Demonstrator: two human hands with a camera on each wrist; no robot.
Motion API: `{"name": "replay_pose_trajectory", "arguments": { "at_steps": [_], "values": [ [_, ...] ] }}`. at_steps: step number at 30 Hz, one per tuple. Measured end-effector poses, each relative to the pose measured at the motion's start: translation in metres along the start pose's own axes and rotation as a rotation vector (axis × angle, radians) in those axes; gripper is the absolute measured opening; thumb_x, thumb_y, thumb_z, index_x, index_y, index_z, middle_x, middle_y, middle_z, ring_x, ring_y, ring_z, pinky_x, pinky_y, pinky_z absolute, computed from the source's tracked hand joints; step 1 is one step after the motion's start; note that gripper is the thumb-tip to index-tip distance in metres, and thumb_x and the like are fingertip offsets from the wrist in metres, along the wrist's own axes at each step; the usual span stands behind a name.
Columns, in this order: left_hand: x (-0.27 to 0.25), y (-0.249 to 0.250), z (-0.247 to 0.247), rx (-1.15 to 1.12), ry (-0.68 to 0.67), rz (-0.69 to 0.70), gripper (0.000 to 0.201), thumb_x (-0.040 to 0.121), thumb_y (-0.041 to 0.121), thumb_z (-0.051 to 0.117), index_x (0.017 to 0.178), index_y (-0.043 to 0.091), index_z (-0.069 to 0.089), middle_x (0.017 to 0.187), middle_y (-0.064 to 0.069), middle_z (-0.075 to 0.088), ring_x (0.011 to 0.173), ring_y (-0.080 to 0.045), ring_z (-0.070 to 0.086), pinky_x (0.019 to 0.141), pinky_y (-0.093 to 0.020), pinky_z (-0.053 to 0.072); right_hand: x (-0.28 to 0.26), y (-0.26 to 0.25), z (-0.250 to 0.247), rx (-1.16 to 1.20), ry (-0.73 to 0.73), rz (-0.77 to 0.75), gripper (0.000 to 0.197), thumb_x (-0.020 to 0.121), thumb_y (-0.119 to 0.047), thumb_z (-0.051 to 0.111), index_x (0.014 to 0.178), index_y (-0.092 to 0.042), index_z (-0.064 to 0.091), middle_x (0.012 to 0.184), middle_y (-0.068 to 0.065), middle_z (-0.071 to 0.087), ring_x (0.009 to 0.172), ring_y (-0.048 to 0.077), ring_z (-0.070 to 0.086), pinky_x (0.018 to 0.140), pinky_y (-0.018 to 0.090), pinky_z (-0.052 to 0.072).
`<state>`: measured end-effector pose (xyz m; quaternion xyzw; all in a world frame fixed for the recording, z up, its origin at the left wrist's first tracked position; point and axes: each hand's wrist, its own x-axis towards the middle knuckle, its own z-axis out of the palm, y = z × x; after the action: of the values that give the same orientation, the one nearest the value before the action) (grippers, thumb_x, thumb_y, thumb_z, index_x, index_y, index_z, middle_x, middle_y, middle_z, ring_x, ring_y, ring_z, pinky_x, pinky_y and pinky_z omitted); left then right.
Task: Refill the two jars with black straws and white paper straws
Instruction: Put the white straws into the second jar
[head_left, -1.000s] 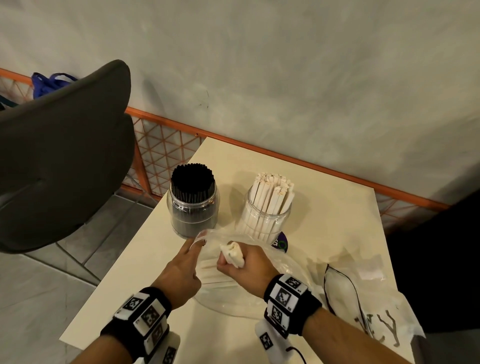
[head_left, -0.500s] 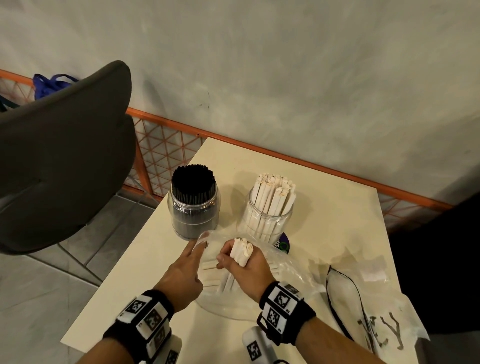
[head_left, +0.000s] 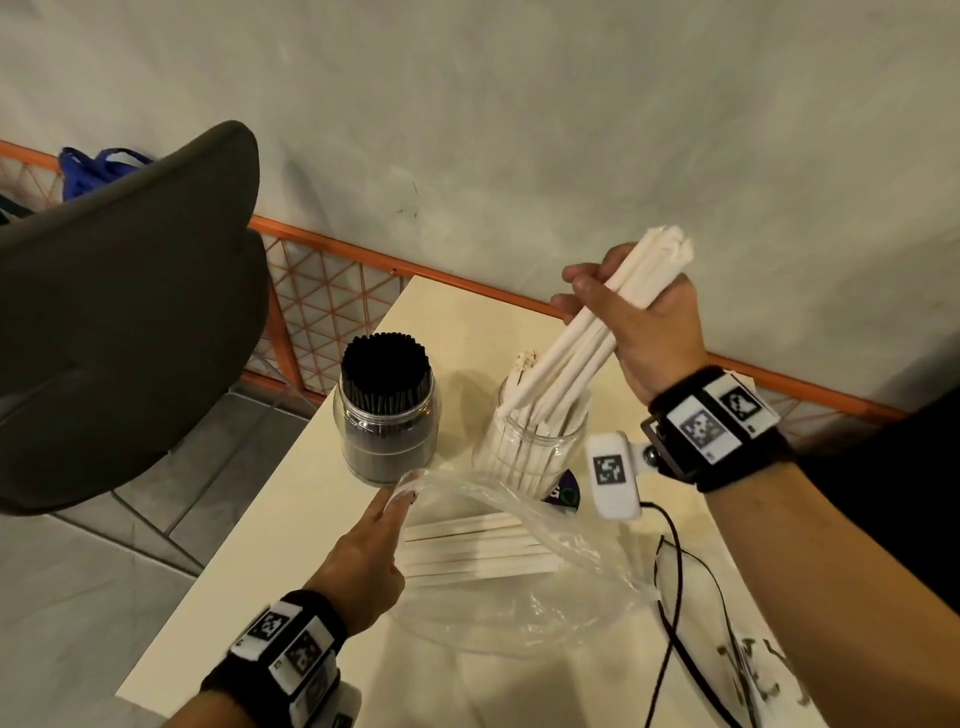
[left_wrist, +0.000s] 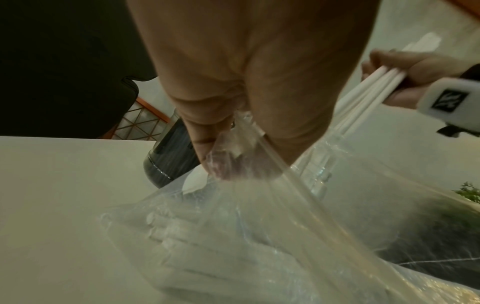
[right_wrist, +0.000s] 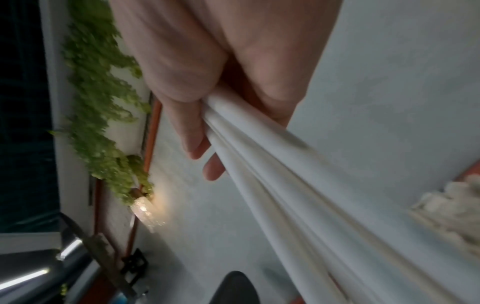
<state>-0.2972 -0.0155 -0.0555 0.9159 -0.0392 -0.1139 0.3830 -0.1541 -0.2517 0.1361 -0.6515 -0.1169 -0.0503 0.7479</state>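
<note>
My right hand (head_left: 631, 317) grips a bundle of white paper straws (head_left: 582, 343) (right_wrist: 272, 176), raised and slanted, its lower ends over the mouth of the clear jar of white straws (head_left: 535, 452). To that jar's left stands a clear jar packed with black straws (head_left: 385, 410) (left_wrist: 168, 152). My left hand (head_left: 363, 556) (left_wrist: 228, 160) pinches the rim of a clear plastic bag (head_left: 514, 587) (left_wrist: 259, 236) lying on the cream table (head_left: 270, 561). Several white straws (head_left: 478, 551) lie inside the bag.
A second plastic bag (head_left: 758, 670) lies at the table's right front, with a black cable (head_left: 675, 597) across it. A dark chair back (head_left: 119, 312) rises at the left. An orange mesh rail (head_left: 332, 291) runs behind the table along the grey wall.
My right hand has drawn a bundle of white straws out of the bag and lifted it up and right, over the white straw jar. The left hand stayed on the bag's rim.
</note>
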Motion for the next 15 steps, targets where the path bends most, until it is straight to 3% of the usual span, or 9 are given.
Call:
{"name": "replay_pose_trajectory", "arguments": {
  "at_steps": [3,8,15],
  "values": [
    [0.000,-0.002,0.001,0.006,-0.003,0.026,0.083,0.071,-0.009,0.044,0.142,0.028,0.021,0.154,0.025,0.008,0.122,-0.012,0.046,0.085,-0.020,0.045,0.013,0.017,-0.006,-0.082,0.042,0.031,0.019,0.084,0.003,0.071,0.086,-0.009,0.057,0.094,0.018,0.072,0.082,0.040,0.072,0.080,0.048,0.058],
    [0.000,-0.003,0.000,0.009,0.010,0.050,0.082,0.070,-0.009,0.044,0.140,0.028,0.023,0.153,0.026,0.009,0.119,-0.012,0.049,0.086,-0.028,0.050,0.026,0.027,-0.008,-0.174,0.031,0.033,0.018,0.084,0.001,0.073,0.084,-0.012,0.060,0.087,0.016,0.071,0.079,0.036,0.072,0.079,0.046,0.059],
    [-0.001,-0.002,-0.001,0.028,0.029,0.055,0.078,0.073,-0.007,0.045,0.142,0.024,0.025,0.153,0.020,0.013,0.124,-0.015,0.047,0.092,-0.023,0.046,0.032,0.048,-0.012,-0.204,0.015,0.088,0.018,0.083,-0.001,0.075,0.088,-0.010,0.060,0.086,0.013,0.069,0.077,0.032,0.072,0.079,0.044,0.060]
  ]
}}
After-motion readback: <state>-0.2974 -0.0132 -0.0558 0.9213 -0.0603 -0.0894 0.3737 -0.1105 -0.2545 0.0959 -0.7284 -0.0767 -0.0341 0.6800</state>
